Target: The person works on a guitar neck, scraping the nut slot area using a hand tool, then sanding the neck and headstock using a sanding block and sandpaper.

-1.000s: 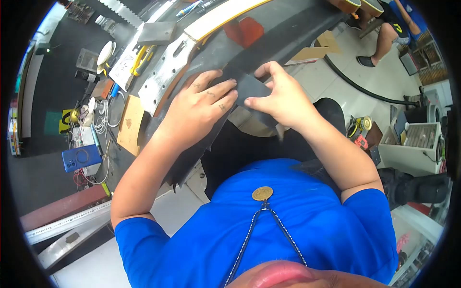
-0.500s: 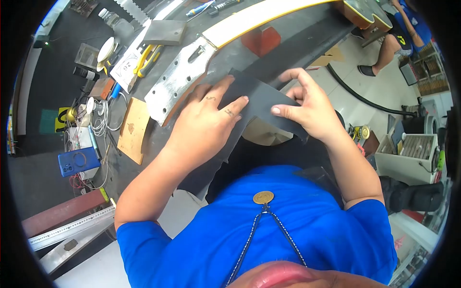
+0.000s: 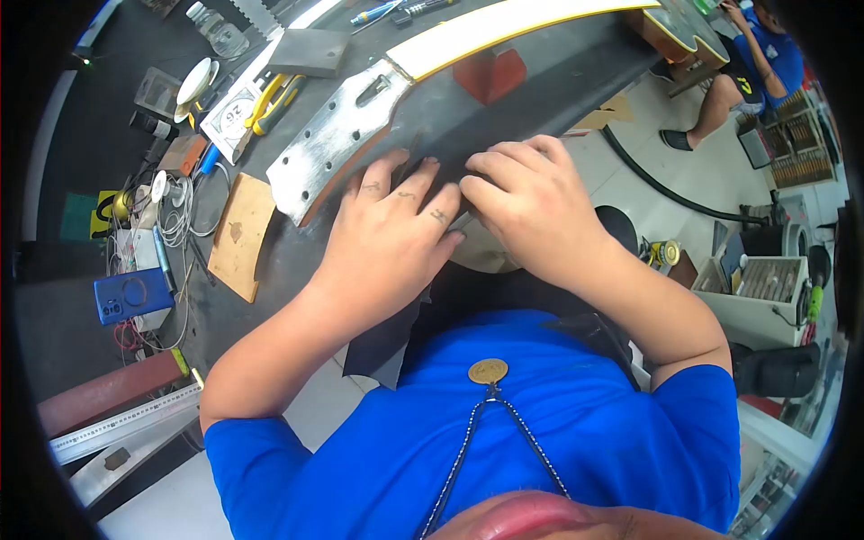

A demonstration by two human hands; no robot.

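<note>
A dark sheet [image 3: 380,349] hangs over the table's near edge, its lower part showing beneath my left wrist. My left hand [image 3: 389,236] lies on the sheet, fingers bent, and holds it. Close by on the right, my right hand [image 3: 538,209] has its fingers curled together over the sheet's upper part, which the hands mostly hide. Just beyond my left hand lies a guitar neck [image 3: 504,34] with a bare, whitish headstock [image 3: 337,139] that has several holes.
On the left are a wooden piece [image 3: 241,236], yellow-handled pliers [image 3: 274,104], cables [image 3: 183,216], a blue phone [image 3: 133,295] and a steel ruler [image 3: 130,423]. A dark block [image 3: 309,52] lies behind the headstock. Another person [image 3: 765,58] sits at the upper right, beyond a black hose [image 3: 666,187].
My right hand has moved left toward my left hand, and its fingers have closed. The flat part of the sheet that showed between the hands is now mostly out of sight.
</note>
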